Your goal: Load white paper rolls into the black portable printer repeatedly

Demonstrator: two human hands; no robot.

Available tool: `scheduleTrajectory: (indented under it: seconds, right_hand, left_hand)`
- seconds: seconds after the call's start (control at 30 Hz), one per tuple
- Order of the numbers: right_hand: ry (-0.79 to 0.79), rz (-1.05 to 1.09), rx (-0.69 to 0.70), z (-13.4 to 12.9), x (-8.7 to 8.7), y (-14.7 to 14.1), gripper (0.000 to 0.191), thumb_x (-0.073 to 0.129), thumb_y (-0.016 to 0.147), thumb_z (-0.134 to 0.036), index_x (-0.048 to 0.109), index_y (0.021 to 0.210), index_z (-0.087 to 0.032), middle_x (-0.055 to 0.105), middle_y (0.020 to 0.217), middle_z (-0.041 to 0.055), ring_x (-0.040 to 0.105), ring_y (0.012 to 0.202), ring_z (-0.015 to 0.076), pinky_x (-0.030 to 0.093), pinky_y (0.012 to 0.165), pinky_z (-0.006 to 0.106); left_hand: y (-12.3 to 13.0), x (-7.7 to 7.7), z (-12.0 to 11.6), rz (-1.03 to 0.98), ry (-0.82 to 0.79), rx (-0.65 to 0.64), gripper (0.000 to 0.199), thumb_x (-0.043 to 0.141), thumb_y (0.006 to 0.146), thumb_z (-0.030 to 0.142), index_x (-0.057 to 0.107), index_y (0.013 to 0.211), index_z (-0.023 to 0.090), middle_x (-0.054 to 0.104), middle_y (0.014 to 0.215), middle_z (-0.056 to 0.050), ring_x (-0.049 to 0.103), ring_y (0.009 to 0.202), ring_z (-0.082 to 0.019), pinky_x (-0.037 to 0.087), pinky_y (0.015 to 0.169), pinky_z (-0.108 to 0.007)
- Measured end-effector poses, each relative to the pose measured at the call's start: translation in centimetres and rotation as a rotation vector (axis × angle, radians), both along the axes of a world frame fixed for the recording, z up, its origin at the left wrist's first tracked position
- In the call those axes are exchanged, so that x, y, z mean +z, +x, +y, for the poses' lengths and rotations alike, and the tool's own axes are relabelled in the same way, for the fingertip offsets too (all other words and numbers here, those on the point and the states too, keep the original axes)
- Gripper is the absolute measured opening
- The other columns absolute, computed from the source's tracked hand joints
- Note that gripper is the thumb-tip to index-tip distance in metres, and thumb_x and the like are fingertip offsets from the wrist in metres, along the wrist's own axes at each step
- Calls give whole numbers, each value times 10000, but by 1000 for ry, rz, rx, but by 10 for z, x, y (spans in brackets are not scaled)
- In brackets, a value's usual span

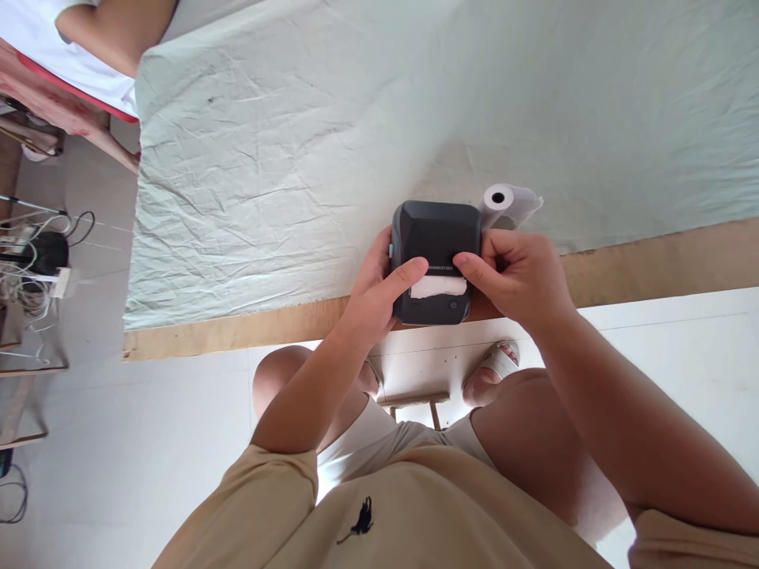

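A small black printer [439, 229] is held between both hands at the table's near edge. White paper [437, 287] with a torn edge sticks out of the slot on its front part. My left hand [379, 288] grips the printer's left side, thumb on top beside the paper. On the right side, my right hand [519, 273] has its thumb on the top face and its other fingers curled in at the edge. Just behind my right hand lies a white paper roll [498, 199] with a dark core, its loose end spread to the right.
A pale green cloth [285, 174] covers the table, whose bare wooden edge [237, 328] runs along the near side. Another person's arm [118, 35] rests at the far left corner. Tangled cables [35, 257] and a rack stand on the left. My knees are below the edge.
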State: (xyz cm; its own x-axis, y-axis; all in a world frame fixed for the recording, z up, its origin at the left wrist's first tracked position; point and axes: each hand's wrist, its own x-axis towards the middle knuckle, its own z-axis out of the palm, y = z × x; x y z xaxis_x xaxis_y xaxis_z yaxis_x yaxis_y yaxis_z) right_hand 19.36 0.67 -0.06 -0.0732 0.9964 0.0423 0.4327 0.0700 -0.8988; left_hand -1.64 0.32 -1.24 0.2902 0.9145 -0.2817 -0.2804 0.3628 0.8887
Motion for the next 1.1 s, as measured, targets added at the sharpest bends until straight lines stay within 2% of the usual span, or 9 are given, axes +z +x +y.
scheduleTrajectory:
  seconds: [0.27, 0.47, 0.6, 0.87, 1.1]
  right_hand:
    - [-4, 16, -6, 1, 2, -2, 548, 783, 870, -387, 331, 588, -256, 320, 530, -60, 263, 527, 89, 195, 477, 289]
    - [3, -14, -4, 1, 0, -1, 588, 826, 888, -378, 335, 589, -251, 324, 528, -61, 269, 530, 90, 206, 475, 297]
    - [11, -31, -8, 1, 0, 0, 618, 851, 907, -381, 338, 593, -240, 312, 531, -65, 258, 537, 85, 219, 490, 307]
    - [13, 10, -15, 0, 1, -2, 569, 811, 883, -366, 341, 582, -253, 322, 535, -59, 270, 527, 94, 234, 498, 307]
    - [6, 8, 25, 0, -2, 2, 614, 775, 981, -510, 363, 602, -257, 326, 558, -48, 290, 545, 106, 236, 506, 319]
  left_hand:
    - [4, 3, -1, -8, -24, 44, 578, 942, 915, 555, 673, 1350, 287, 879, 1182, -45, 899, 1104, -329, 756, 873, -439]
    - [3, 7, -2, 43, -39, 42, 560, 898, 943, 529, 666, 1390, 285, 876, 1269, -68, 889, 1188, -341, 755, 941, -451]
    - [4, 7, -1, 40, -60, 35, 556, 874, 935, 479, 667, 1412, 283, 879, 1226, -64, 885, 1184, -344, 754, 936, -460]
    - [5, 7, -1, 16, -47, 36, 570, 895, 936, 511, 667, 1407, 286, 882, 1231, -58, 889, 1151, -334, 759, 930, -460]
    - [3, 3, 0, 19, -31, 11, 653, 912, 918, 572, 639, 1446, 303, 868, 1292, -78, 879, 1197, -357, 738, 885, -458]
